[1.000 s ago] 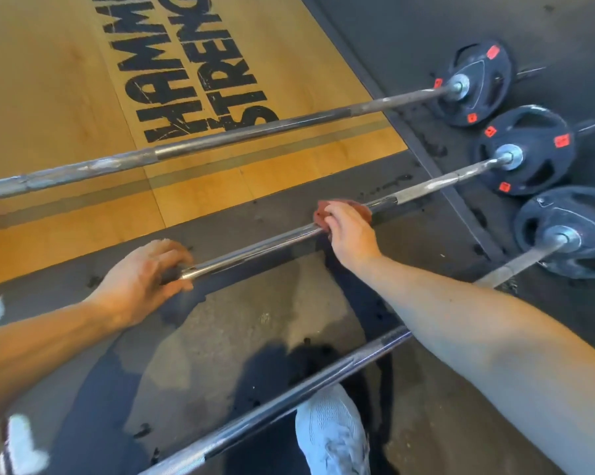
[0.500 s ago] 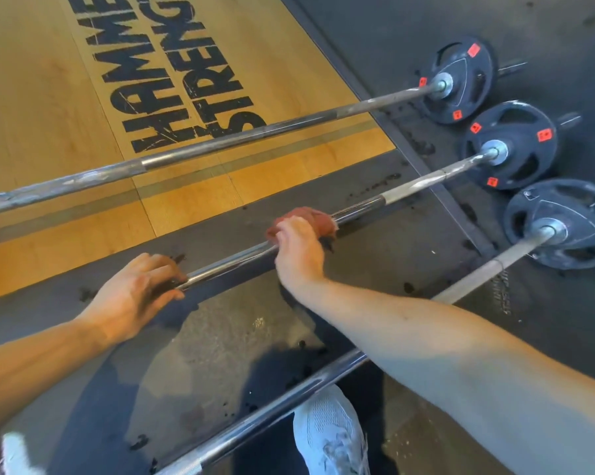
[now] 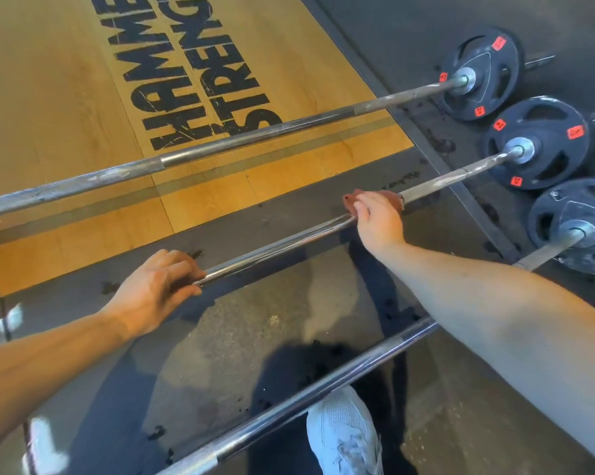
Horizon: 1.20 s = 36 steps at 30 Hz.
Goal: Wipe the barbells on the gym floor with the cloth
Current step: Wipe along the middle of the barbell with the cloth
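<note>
The left hand (image 3: 155, 293) reaches in from the lower left with the forearm stretched out low over the floor. Its fingers curl over the shaft of the middle barbell (image 3: 278, 250) and grip it, knuckles up. The right hand (image 3: 378, 224) comes in from the lower right on a long, nearly straight arm, which crosses above the near barbell (image 3: 323, 385). It lies palm down on a reddish-brown cloth (image 3: 352, 200), fingers bent over the cloth and clamping it onto the same middle bar. The thumb side faces the person, and folds of cloth show at both sides of the hand. The two hands are well apart on the shaft, with a bare, shiny stretch of steel between them.

Three barbells lie roughly parallel on the floor, running from lower left to upper right. The far barbell (image 3: 254, 137) rests across a wooden lifting platform (image 3: 66, 97) with large black lettering. The middle and near ones lie on dark rubber flooring (image 3: 254, 337) — scuffed and dotted with black crumbs. Each bar ends at the right in a black weight plate: the far plate (image 3: 484, 73), the middle plate (image 3: 542, 145) and the near plate (image 3: 577, 228), close together in a staggered row. The far and middle plates carry small orange stickers. A white shoe (image 3: 344, 433) shows at the bottom edge, just this side of the near bar.
</note>
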Tool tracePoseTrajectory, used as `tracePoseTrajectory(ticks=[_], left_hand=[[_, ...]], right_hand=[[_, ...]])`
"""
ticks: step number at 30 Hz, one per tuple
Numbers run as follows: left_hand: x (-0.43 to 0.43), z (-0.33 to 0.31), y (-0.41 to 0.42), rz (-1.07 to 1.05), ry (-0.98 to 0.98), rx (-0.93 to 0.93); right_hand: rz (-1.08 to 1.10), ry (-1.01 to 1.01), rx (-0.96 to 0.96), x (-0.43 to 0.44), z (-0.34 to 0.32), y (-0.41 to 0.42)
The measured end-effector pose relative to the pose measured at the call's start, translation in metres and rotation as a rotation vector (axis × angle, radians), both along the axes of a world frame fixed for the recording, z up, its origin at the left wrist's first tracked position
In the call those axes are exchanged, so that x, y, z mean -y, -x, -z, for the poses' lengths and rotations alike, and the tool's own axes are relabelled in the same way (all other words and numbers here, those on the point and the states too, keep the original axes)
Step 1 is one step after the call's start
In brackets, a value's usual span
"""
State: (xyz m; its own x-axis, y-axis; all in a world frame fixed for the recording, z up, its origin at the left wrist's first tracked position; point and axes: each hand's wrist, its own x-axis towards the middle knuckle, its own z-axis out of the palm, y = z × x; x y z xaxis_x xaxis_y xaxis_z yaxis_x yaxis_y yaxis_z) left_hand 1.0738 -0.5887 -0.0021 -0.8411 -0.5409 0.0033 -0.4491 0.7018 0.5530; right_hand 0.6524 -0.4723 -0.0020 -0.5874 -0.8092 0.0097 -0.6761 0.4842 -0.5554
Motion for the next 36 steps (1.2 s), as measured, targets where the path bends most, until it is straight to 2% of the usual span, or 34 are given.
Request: tracePoseTrajectory(ticks=[2,4,8,13,15,18,20,24,26,29,32,36], left_hand=[[-0.001,-0.002,-0.001,-0.013,-0.006,0.006],[-0.002,-0.006,-0.003,-0.031,-0.009,0.012],[-0.007,-0.015,-0.015,-0.094,-0.001,0.028],[-0.008,-0.019,-0.046,-0.212,-0.013,0.084],[-0.007,-0.017,-0.055,-0.269,-0.025,0.095],[-0.008,-0.015,-0.061,-0.293,-0.058,0.112],[-0.010,-0.014,-0.060,-0.279,-0.070,0.122],[-0.017,-0.011,-0.050,-0.386,-0.138,0.155],[-0.022,-0.010,-0.044,-0.443,-0.158,0.186],[-0.026,-0.007,-0.041,-0.458,-0.151,0.178],[-0.025,-0.004,-0.043,-0.416,-0.102,0.141],[-0.024,-0.002,-0.043,-0.347,-0.073,0.133]], right_hand=[[0.099,-0.019,-0.007,0.006,0.001,0.000],[0.098,-0.020,-0.012,0.011,0.001,-0.031],[-0.108,0.008,0.025,0.005,0.002,-0.131],[-0.441,0.078,0.160,0.011,0.007,-0.271],[-0.562,0.105,0.200,0.016,0.013,-0.299],[-0.646,0.075,0.257,0.015,0.008,-0.276],[-0.627,0.046,0.222,0.006,0.004,-0.234],[-0.347,0.041,0.088,-0.007,-0.001,-0.139],[-0.220,0.052,0.121,-0.003,-0.005,-0.115],[-0.151,0.066,0.132,-0.005,-0.008,-0.120],[-0.239,0.091,0.030,-0.019,-0.001,-0.144],[-0.372,0.054,0.039,-0.021,0.004,-0.173]])
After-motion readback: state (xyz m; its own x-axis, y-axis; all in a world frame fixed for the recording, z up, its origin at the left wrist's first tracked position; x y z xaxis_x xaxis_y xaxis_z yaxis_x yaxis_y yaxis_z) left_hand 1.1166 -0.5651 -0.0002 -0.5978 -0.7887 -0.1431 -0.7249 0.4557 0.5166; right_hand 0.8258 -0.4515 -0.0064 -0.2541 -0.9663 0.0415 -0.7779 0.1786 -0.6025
